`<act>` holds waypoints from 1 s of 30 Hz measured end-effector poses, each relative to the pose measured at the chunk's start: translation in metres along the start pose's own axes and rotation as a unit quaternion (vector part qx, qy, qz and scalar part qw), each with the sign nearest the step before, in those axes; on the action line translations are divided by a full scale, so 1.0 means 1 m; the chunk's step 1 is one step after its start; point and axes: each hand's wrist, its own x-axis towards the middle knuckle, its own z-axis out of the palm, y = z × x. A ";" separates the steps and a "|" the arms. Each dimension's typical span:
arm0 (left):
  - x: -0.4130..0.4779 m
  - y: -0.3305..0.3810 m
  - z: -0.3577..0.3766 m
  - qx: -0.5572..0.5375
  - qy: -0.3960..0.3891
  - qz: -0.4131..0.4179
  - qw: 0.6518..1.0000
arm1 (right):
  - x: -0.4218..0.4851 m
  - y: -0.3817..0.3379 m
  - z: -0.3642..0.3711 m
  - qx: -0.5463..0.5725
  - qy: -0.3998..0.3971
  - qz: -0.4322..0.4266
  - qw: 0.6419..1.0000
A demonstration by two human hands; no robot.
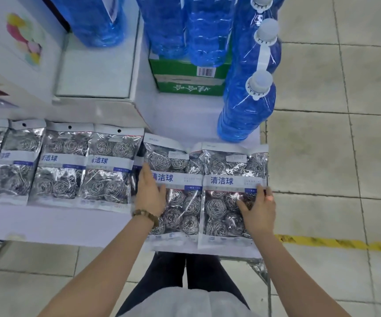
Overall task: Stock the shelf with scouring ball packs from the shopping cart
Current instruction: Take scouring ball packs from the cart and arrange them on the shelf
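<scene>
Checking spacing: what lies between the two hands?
Left scouring pack and right scouring pack, side by side, under left hand and right hand; head view.

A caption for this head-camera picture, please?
Left hand and right hand rest on two scouring ball packs on the shelf.

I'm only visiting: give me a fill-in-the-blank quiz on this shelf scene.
1. The bottles are ___.
2. The box under them is ___.
3. The left hand has a ___ on its wrist.
4. The right hand rests on the pack at the row's ___ end.
Missing: blue; green; bracelet; right.
</scene>
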 end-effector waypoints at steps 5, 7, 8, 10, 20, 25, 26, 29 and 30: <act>-0.039 -0.027 0.025 0.298 -0.102 0.156 0.936 | -0.022 -0.011 0.011 -0.147 -0.142 -0.135 0.970; -0.040 -0.032 0.034 0.358 -0.146 0.159 0.908 | -0.028 -0.014 0.019 -0.193 -0.185 -0.153 0.951; -0.038 -0.033 0.038 0.371 -0.159 0.157 0.901 | -0.028 -0.016 0.021 -0.207 -0.193 -0.153 0.947; -0.032 -0.033 0.038 0.377 -0.181 0.158 0.894 | -0.026 -0.018 0.021 -0.212 -0.198 -0.147 0.946; -0.015 -0.030 0.036 0.382 -0.216 0.154 0.886 | -0.010 -0.034 0.019 -0.223 -0.210 -0.137 0.942; -0.015 -0.029 0.036 0.375 -0.219 0.148 0.888 | -0.009 -0.036 0.017 -0.224 -0.219 -0.138 0.940; -0.016 -0.029 0.035 0.374 -0.213 0.151 0.890 | -0.009 -0.035 0.016 -0.218 -0.215 -0.140 0.942; -0.022 -0.027 0.034 0.358 -0.189 0.154 0.901 | -0.013 -0.031 0.012 -0.201 -0.196 -0.150 0.948; -0.026 -0.027 0.035 0.351 -0.179 0.156 0.906 | -0.015 -0.029 0.012 -0.197 -0.191 -0.154 0.949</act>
